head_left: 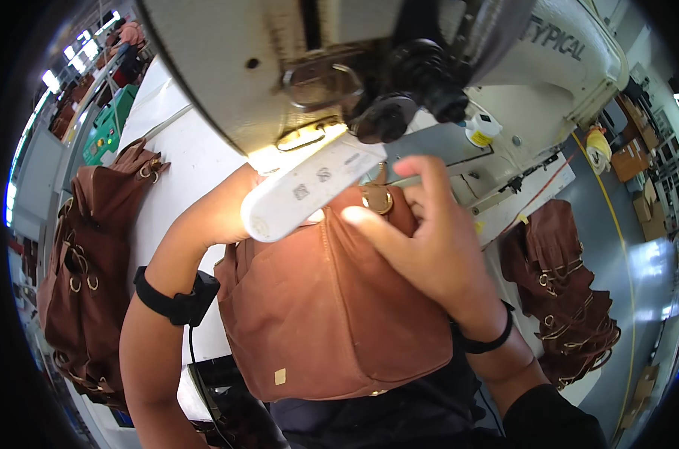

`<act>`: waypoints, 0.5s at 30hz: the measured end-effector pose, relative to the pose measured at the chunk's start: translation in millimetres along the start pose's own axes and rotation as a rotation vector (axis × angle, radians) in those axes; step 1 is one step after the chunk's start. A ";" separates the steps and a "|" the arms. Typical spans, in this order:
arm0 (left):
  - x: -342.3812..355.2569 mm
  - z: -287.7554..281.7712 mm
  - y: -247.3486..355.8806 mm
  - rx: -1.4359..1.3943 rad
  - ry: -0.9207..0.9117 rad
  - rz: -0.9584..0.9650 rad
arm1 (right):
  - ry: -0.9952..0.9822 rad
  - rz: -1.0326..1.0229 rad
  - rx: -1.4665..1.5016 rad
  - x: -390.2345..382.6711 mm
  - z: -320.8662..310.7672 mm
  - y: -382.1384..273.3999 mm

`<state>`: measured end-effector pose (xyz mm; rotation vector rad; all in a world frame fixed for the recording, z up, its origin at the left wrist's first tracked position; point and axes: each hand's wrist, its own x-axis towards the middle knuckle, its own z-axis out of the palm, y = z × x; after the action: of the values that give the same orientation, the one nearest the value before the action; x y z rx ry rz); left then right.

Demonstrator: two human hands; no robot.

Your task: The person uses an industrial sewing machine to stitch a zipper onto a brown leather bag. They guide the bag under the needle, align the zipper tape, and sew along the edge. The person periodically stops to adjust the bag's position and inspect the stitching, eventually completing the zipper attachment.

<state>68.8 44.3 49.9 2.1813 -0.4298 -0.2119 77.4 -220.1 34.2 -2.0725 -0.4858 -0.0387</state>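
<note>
A brown leather bag point(294, 299) rests against my front, its upper end under the head of a sewing machine point(227, 67). A long white lamp point(309, 191) hangs over that end and hides most of my left hand point(238, 196); only a fingertip shows below the lamp, against the leather. My right hand point(433, 239) is on the bag's upper right side, thumb on the front panel and some fingers bent round the edge, the index finger raised. Beside its thumb sits a brass ring on a tab point(377, 200). The needle area is hidden behind the lamp.
More brown bags with brass rings lie in a pile at the left point(89, 284) and another at the right point(556, 292). A white bottle point(481, 129) stands beside the machine. Farther off are a green case point(109, 127), cardboard boxes point(629, 159) and another person point(130, 34).
</note>
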 end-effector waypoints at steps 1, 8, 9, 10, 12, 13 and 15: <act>-0.6 0.1 4.8 0.004 0.013 0.028 | 0.040 -0.062 -0.038 0.0 3.0 -10.5; -3.7 -3.1 14.4 -0.024 0.002 -0.007 | -0.053 -0.019 -0.082 19.9 4.4 -19.0; -3.5 -3.0 8.4 -0.045 0.016 0.017 | -0.059 0.000 -0.058 20.6 3.3 -21.2; -4.0 -2.7 5.4 -0.068 0.014 0.016 | -0.051 0.023 -0.028 19.9 2.9 -24.1; -4.7 -1.2 3.4 -0.113 -0.007 -0.009 | -0.056 0.040 -0.039 18.8 3.0 -25.8; -2.9 -2.2 1.8 -0.105 -0.014 0.016 | -0.053 0.047 -0.041 19.6 2.2 -27.1; 1.4 -4.3 -4.9 -0.079 -0.012 0.043 | -0.066 0.041 -0.023 21.9 0.3 -26.6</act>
<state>72.5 49.7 48.5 2.0924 -0.4672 -0.2146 88.0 -200.8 60.6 -2.1107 -0.4847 0.0493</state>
